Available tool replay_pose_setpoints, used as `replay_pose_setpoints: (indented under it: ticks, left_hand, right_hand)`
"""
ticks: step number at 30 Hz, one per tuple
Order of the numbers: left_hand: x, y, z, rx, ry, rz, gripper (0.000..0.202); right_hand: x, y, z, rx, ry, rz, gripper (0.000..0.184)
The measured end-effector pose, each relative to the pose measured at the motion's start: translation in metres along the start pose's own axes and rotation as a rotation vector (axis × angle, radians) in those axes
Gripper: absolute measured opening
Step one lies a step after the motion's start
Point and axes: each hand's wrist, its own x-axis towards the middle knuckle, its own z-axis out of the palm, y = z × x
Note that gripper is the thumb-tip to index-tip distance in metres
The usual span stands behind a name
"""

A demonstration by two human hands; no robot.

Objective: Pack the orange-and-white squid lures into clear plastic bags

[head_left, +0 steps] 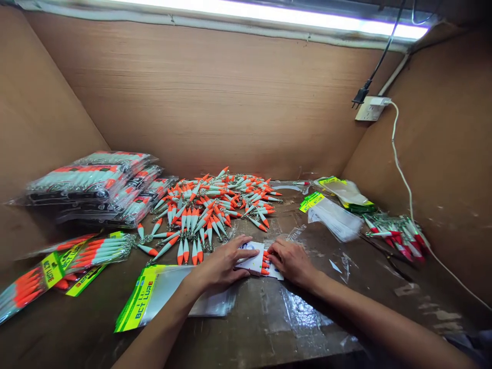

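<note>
Both hands rest on a small white card (pixel 253 259) with orange-tipped lures on it, lying on the wooden table (pixel 269 328). My left hand (pixel 223 266) lies over the card's left side, fingers curled around its edge. My right hand (pixel 291 261) presses its right side with fingers bent down on the lures. Just behind the card spreads a large heap of loose orange-and-white fishing lures (pixel 209 207). A stack of empty clear bags with yellow-green "BCT LURE" headers (pixel 154 300) sits under my left forearm.
Bundled lure packs (pixel 96 187) are stacked at the back left. Filled packs (pixel 57 266) lie at the left edge. More empty bags (pixel 334 210) and red-tipped lures (pixel 395 236) sit at the right. Cardboard walls enclose the table; a wall socket (pixel 371 108) and white cable hang at right.
</note>
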Motion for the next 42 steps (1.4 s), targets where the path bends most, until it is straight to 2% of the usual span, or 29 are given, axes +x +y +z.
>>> replay_pose_setpoints:
  ticks: [3,7,8,10,12,14,20,25,28,31,34,38,42]
  left_hand:
    - [-0.001,0.001,-0.001,0.016,0.010,0.006,0.056]
    - [0.000,0.004,-0.003,0.049,-0.012,-0.004,0.057]
    - [0.000,0.004,-0.004,0.055,-0.018,-0.006,0.059]
    - [0.000,0.004,-0.004,0.065,-0.027,-0.008,0.061]
    - [0.001,0.004,-0.005,0.064,-0.025,-0.013,0.064]
    - [0.001,0.005,-0.005,0.057,-0.024,-0.018,0.066]
    - [0.002,0.004,-0.005,0.051,-0.031,-0.026,0.066]
    - [0.002,0.003,-0.004,0.054,-0.039,-0.029,0.066]
    - [0.002,0.003,-0.003,0.045,-0.026,-0.027,0.068]
    - [0.001,0.002,-0.002,0.044,-0.024,-0.027,0.071]
    - [0.001,0.004,-0.002,0.040,-0.024,-0.027,0.070]
    - [0.001,0.006,-0.003,0.020,-0.003,-0.047,0.072]
    - [0.001,0.005,-0.001,0.026,-0.011,-0.038,0.071]
  right_hand:
    - [0.002,0.003,-0.007,0.037,-0.037,-0.061,0.011]
    - [0.022,0.015,-0.029,0.186,-0.227,-0.247,0.013]
    - [0.030,0.017,-0.032,0.185,-0.244,-0.233,0.016]
    - [0.048,0.017,-0.033,0.094,-0.197,-0.091,0.021]
    - [0.064,0.013,-0.027,-0.030,-0.113,0.086,0.025]
    - [0.075,0.007,-0.016,-0.088,-0.068,0.183,0.028]
    - [0.084,0.000,0.003,-0.069,-0.030,0.246,0.026]
    - [0.090,0.005,0.004,0.059,-0.012,0.283,0.019]
    - [0.092,0.012,-0.002,0.193,-0.004,0.304,0.024]
    - [0.079,0.027,-0.014,0.370,-0.066,0.288,0.041]
    - [0.049,0.048,-0.029,0.546,-0.148,0.265,0.052]
    - [0.000,0.064,-0.041,0.672,-0.162,0.241,0.041]
    - [-0.027,0.058,-0.043,0.650,-0.156,0.252,0.034]
